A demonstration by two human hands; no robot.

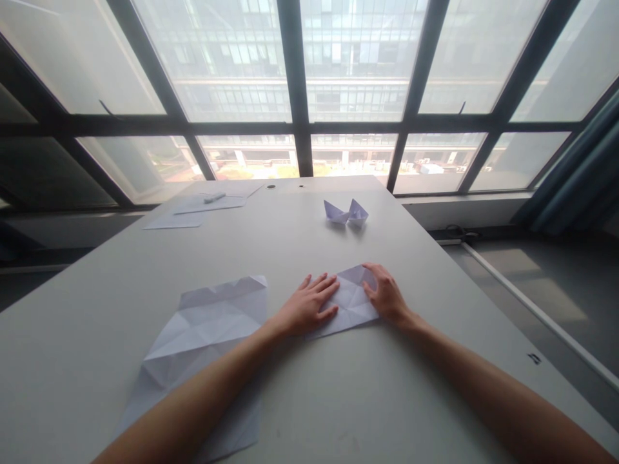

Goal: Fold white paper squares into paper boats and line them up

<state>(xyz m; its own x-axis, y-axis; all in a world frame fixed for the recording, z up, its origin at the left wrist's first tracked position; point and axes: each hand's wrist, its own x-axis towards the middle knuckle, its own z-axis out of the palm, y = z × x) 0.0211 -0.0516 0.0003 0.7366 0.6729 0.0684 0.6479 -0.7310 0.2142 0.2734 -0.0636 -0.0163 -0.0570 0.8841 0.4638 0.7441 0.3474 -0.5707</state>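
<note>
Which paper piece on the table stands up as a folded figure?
The small folded figure far across the table; it stands upright, while the creased sheet and the piece under the left hand and right hand lie flat.

No legible text (perhaps too blurred)

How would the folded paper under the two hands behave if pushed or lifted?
Likely very light: the folded paper is thin and lies flat. It would probably slide easily on the smooth table without the left hand and right hand pressing it. Its creases suggest it would flop or spring open when lifted.
</note>
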